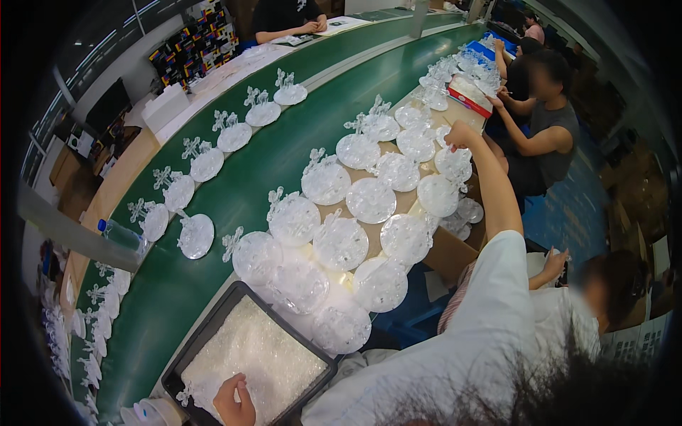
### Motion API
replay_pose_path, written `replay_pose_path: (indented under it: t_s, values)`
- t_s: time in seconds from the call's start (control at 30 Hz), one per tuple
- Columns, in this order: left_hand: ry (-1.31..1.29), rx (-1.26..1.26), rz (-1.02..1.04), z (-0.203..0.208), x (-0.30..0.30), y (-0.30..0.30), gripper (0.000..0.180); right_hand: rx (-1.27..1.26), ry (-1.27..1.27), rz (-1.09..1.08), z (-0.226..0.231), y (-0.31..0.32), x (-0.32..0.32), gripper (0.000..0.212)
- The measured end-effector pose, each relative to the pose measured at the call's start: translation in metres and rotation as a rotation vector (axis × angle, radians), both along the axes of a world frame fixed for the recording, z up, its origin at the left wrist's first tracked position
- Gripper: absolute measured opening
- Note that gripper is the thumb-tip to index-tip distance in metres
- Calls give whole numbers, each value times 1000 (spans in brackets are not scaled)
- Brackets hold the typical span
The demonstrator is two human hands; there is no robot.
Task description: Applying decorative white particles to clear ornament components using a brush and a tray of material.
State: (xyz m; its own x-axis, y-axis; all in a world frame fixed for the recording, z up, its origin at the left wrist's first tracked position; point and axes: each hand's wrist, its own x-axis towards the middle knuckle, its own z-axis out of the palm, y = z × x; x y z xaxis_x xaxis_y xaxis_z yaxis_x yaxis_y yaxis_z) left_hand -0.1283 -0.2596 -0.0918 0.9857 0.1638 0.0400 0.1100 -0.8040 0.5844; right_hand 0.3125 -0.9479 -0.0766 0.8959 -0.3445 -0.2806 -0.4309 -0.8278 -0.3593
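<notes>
My left hand point(235, 400) is low over a black tray point(186, 339) filled with white, glittering granules point(249, 348). Its fingers are curled in at the edge of a clear disc with a small moulded ornament point(185, 395) sticking out; the disc blends into the granules behind it. Stretched far forward, my right hand point(462, 135) reaches the right side of a crowd of clear round discs point(371, 200). Its fingers are bent down and closed above one disc point(453, 165); what sits between the fingertips is too small to make out.
A green conveyor belt point(256, 170) carries a line of ornamented discs point(207, 165). A plastic bottle point(121, 234) stands beside a metal post point(71, 220). Co-workers sit along the right, one in a dark sleeveless top point(554, 142), near a red box point(469, 98). Another person point(288, 18) works across the belt.
</notes>
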Motion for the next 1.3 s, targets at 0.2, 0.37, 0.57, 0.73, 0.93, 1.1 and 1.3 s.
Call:
replay_pose_path:
  t_s: [0.2,0.37,0.57,0.73,0.93,1.1,1.3]
  values:
    - [187,-38,66,-6,5,0,18,-189,-44,295,-59,-59,41,17]
    - [-85,9,-91,-1,11,0,14,60,-136,-99,-67,-75,44,24]
    - [-25,-22,-129,16,25,3,22,-788,-622,304,51,101,-23,39]
    - [15,156,-276,-6,60,-7,46,54,-755,1111,98,332,-50,24]
    - [1,386,-301,-48,98,-24,62,-180,-328,1035,41,561,25,70]
    - [106,292,-417,-46,57,-8,62,-173,-340,1078,-34,605,88,69]
    - [-42,320,-295,-36,34,-1,61,-272,-628,1004,-25,595,78,27]
